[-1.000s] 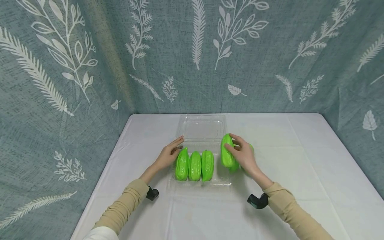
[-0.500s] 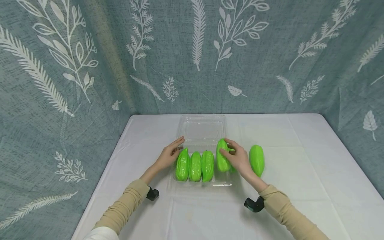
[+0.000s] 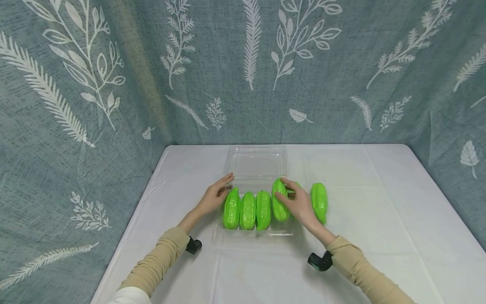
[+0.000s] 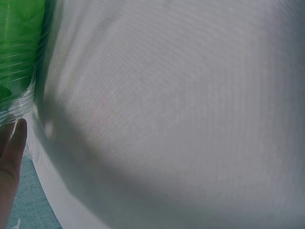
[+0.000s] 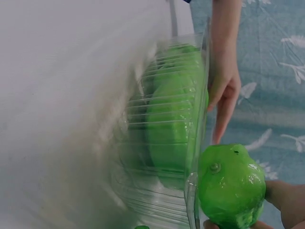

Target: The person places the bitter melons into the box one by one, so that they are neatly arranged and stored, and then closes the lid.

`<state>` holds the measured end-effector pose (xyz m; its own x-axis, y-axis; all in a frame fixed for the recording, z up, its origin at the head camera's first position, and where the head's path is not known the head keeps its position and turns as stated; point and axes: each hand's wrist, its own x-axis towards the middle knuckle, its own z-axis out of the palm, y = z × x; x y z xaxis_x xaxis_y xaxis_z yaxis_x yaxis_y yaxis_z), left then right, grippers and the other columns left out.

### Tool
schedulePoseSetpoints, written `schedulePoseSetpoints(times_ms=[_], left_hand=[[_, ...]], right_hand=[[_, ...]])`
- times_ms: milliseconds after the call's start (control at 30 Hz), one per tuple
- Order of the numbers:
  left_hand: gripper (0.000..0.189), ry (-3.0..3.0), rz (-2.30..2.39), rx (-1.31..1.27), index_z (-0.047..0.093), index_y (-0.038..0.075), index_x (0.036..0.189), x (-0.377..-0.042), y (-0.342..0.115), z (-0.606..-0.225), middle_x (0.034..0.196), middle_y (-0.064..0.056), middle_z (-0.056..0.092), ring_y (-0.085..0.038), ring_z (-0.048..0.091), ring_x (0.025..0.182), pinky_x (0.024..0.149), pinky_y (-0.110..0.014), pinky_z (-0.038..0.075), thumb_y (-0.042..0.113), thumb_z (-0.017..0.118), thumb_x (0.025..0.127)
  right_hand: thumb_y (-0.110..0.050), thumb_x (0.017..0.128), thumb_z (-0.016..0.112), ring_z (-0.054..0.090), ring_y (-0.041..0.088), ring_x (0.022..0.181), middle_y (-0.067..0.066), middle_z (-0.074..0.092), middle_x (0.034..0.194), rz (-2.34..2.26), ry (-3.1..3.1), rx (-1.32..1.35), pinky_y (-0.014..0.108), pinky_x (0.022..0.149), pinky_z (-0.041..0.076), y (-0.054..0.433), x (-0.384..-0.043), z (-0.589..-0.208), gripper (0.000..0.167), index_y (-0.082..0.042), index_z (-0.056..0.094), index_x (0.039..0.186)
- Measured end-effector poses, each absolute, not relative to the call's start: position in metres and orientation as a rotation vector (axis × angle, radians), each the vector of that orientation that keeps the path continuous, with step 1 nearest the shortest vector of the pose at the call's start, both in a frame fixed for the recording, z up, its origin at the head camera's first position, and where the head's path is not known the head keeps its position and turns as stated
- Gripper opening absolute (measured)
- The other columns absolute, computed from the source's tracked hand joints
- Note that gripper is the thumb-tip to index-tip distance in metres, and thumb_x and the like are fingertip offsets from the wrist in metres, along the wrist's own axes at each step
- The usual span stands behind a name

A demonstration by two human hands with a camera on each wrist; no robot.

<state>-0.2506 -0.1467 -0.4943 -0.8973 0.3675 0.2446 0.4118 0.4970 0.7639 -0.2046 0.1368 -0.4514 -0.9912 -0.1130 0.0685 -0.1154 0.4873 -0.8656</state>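
Head view — right hand (image 3: 301, 205), angled inward — grips a green vegetable (image 3: 280, 210).

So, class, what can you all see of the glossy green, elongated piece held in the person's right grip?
The glossy green, elongated, lumpy piece looks plastic, though that is uncertain. The right wrist view shows one end, with a small round nub. In the head view it points almost straight away from the person, pinched in the right grip over the clear, rectangular plastic container, right of three similar green pieces. Whether it touches the container is unclear.
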Motion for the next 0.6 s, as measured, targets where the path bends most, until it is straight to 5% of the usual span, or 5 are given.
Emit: schedulePoseSetpoints(times_ms=[600], left_hand=[[0.044,-2.678,-1.424,-0.721,0.041,-0.013,0.135,-0.229,-0.138,-0.458,0.147,-0.030,0.033,-0.047,0.053,0.117,0.102,-0.051,0.044,-0.014,0.043,0.091]], right_hand=[[-0.020,0.088,0.066,0.062,0.040,0.108,0.023,0.054,0.133,1.506,-2.678,0.276,0.044,0.087,0.057,0.129,-0.198,-0.456,0.053,-0.004,0.049,0.136]])
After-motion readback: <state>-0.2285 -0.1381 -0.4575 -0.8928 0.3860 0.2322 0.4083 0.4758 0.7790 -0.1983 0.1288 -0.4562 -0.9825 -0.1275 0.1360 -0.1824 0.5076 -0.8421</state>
